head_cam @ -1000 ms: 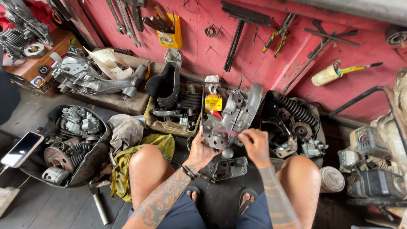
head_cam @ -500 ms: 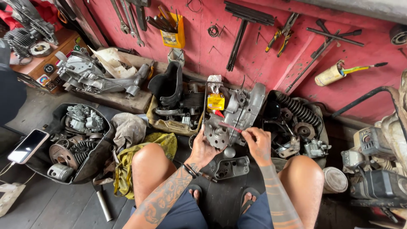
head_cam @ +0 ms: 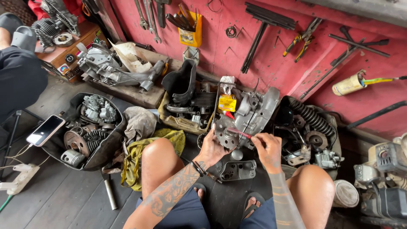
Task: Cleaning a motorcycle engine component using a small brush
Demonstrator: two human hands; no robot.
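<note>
Here left hand (head_cam: 210, 149) cups round metal part (head_cam: 224, 135); right hand (head_cam: 267, 148) pinches pink-handled tool (head_cam: 240, 133) against it.

Dark plank floor (head_cam: 63, 203): phone (head_cam: 45, 130), yellow rag (head_cam: 140, 154), metal tube (head_cam: 110, 193).

Soft even daylight, sharp, slight wide-angle distortion.

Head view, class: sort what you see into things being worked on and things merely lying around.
In hand:
left hand steadying the round metal plate
right hand holding the pink-handled tool
grey engine casing

Lying about:
phone
yellow-green rag
pliers on the wall
roll of tape
</note>
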